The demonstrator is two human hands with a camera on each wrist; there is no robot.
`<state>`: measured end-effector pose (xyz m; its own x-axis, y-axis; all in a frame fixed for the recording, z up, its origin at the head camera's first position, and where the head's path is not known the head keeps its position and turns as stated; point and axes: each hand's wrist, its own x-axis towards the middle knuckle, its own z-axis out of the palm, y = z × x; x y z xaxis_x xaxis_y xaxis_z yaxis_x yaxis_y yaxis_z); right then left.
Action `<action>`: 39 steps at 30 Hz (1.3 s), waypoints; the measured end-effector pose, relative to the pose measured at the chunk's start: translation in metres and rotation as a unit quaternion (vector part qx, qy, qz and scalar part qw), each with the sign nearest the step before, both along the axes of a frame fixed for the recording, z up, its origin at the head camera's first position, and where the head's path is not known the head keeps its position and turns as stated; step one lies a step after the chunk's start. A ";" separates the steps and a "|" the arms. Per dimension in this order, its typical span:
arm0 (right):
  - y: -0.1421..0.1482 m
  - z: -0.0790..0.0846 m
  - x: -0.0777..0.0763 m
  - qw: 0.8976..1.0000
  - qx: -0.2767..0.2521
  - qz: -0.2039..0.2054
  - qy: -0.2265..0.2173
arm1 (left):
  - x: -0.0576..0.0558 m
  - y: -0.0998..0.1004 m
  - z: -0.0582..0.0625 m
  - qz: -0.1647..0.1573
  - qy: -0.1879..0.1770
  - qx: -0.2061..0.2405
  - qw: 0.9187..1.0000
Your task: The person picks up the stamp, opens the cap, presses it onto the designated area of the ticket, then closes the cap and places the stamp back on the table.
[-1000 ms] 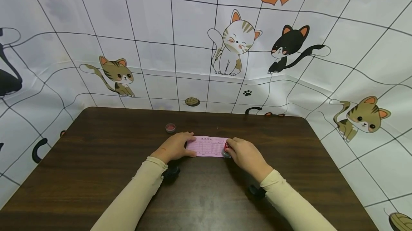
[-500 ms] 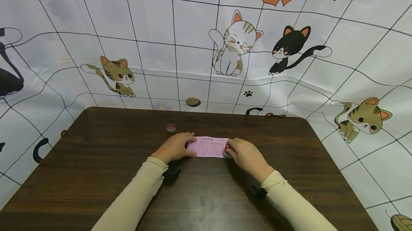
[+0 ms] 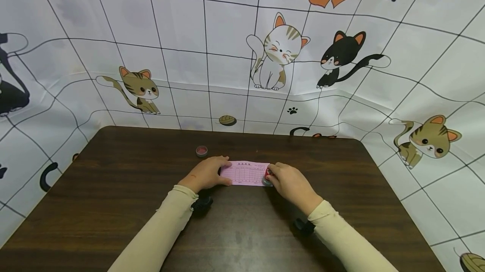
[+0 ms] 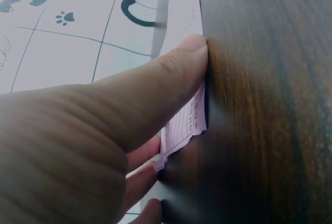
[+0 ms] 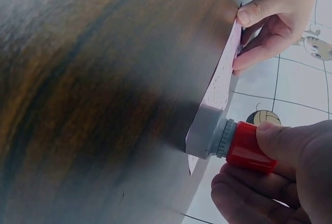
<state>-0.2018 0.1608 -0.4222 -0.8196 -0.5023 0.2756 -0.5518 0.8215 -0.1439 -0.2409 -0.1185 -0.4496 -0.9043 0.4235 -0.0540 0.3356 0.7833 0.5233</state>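
A pink printed paper slip (image 3: 246, 173) with a ruled grid lies flat on the table in the head view. At its left end my left hand (image 3: 206, 174) presses it down, the thumb (image 4: 181, 60) on the near edge and fingers toward the far edge. My right hand (image 3: 291, 185) pinches the red handle of a stamp (image 5: 251, 149) between thumb and fingers. The stamp's grey round base stands on the slip's right end, so whatever lies under it is hidden. In the left wrist view the slip's left edge looks torn and ragged.
A small round cap (image 3: 201, 151), reddish inside, sits on the table beyond my left hand. The dark wooden table (image 3: 132, 188) reaches back to a white curtain (image 3: 182, 70) printed with cats and grid lines.
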 end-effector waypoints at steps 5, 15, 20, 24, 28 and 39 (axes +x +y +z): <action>0.001 0.000 0.000 1.000 -0.002 0.003 0.001 | 0.001 0.000 0.001 0.000 -0.002 -0.001 1.000; 0.001 -0.003 -0.001 1.000 0.003 0.003 0.011 | 0.000 0.000 0.002 -0.003 -0.001 -0.004 1.000; 0.000 -0.003 -0.001 1.000 0.008 0.000 0.013 | 0.000 -0.001 0.002 -0.007 0.004 0.001 1.000; 0.000 -0.003 -0.001 1.000 0.008 0.001 0.013 | 0.000 -0.001 0.002 -0.007 0.005 0.000 1.000; 0.000 -0.003 -0.001 1.000 0.005 0.002 0.014 | -0.001 -0.001 0.001 -0.007 0.004 -0.001 1.000; 0.001 -0.003 -0.001 1.000 0.004 0.002 0.011 | 0.002 0.000 0.002 -0.004 -0.001 0.000 1.000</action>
